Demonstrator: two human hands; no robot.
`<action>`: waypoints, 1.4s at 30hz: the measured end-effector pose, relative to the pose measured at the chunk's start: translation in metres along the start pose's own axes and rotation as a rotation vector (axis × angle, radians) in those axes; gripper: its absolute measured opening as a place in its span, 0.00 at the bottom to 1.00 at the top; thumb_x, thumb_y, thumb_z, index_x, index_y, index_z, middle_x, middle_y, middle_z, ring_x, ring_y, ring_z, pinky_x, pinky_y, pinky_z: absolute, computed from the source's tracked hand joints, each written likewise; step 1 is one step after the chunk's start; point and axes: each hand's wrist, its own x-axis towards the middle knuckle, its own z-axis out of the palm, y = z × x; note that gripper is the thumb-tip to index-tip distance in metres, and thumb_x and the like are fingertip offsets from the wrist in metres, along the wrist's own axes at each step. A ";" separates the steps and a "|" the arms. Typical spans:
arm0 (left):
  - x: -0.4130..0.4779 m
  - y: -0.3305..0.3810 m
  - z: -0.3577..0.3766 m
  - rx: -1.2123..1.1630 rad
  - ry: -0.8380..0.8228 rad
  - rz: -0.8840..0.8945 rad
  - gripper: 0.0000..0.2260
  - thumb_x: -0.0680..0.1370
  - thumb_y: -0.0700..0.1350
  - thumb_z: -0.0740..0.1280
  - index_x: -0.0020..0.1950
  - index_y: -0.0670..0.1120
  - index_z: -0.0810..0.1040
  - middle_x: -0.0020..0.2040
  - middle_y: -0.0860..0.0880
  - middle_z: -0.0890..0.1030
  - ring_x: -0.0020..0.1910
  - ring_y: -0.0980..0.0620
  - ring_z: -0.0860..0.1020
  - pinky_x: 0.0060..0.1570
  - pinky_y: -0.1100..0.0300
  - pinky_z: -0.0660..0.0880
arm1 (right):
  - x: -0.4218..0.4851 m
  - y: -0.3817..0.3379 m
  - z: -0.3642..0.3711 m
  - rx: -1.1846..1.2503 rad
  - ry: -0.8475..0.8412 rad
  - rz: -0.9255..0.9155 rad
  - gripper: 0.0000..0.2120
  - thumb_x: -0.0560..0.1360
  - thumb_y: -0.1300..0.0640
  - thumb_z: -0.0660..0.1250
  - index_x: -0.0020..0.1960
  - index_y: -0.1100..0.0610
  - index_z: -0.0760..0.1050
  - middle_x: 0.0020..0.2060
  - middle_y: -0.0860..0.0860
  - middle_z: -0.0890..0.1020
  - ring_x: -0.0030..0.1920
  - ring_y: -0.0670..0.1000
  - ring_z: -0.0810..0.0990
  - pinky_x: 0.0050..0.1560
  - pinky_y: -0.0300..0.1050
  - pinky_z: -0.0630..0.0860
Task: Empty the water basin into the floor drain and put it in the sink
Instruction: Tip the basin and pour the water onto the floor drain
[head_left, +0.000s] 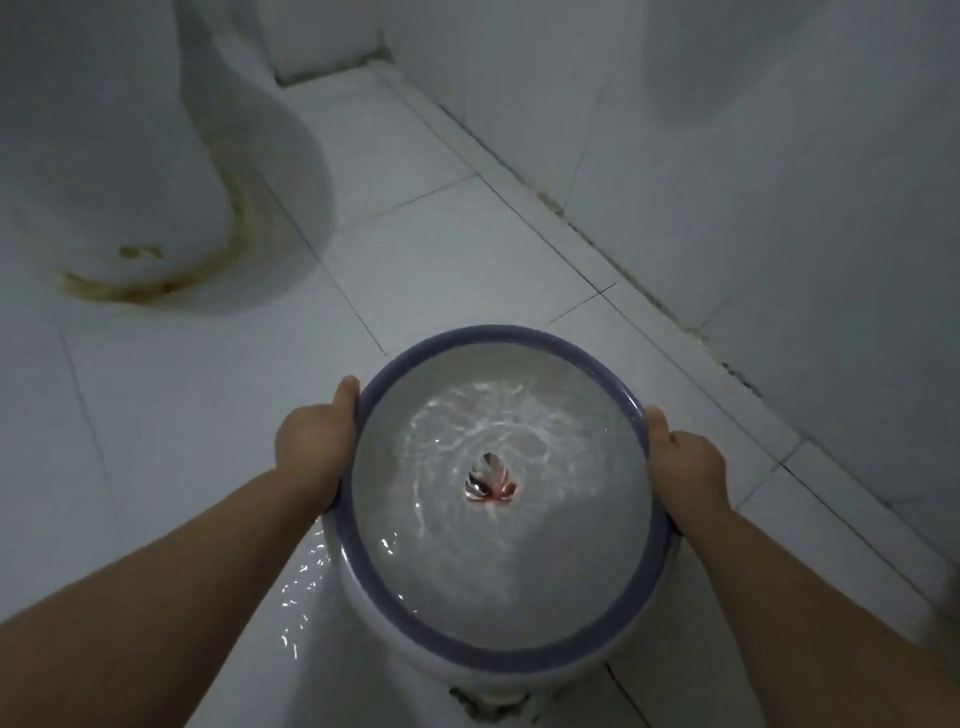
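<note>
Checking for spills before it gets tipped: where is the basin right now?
In the head view the basin sits low and centre, held above the tiled floor by the left hand and right hand, with the toilet base to its upper left.

No text, label or number can be read anywhere — not even on the basin (467, 654).

hidden: fingers of both hands under basin (501, 660) rim | blurred: reddish motif (491, 480) under rippling water

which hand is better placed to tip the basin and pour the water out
Neither clearly. The left hand and right hand both grip the rim of the round white basin with a blue rim, on opposite sides. It holds water, and no drain shows, so probably both.
</note>
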 end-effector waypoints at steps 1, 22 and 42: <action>0.002 0.000 0.005 -0.018 0.004 0.007 0.28 0.77 0.59 0.51 0.26 0.40 0.70 0.27 0.42 0.72 0.29 0.46 0.70 0.34 0.54 0.64 | 0.003 0.002 0.001 0.018 0.015 0.008 0.31 0.79 0.41 0.48 0.28 0.62 0.69 0.25 0.53 0.69 0.30 0.53 0.68 0.32 0.45 0.61; 0.012 0.031 0.029 -0.200 0.089 0.042 0.25 0.75 0.60 0.53 0.27 0.44 0.69 0.29 0.45 0.72 0.32 0.45 0.72 0.41 0.51 0.70 | 0.046 -0.002 -0.007 0.080 0.199 -0.053 0.31 0.78 0.41 0.51 0.31 0.66 0.69 0.23 0.55 0.66 0.26 0.53 0.63 0.27 0.48 0.53; 0.005 0.020 0.026 -0.261 0.096 0.063 0.25 0.76 0.59 0.52 0.28 0.43 0.69 0.29 0.43 0.72 0.30 0.45 0.70 0.34 0.52 0.68 | 0.040 -0.006 -0.003 0.225 0.226 -0.004 0.28 0.78 0.42 0.52 0.27 0.60 0.67 0.25 0.52 0.71 0.29 0.53 0.69 0.33 0.44 0.64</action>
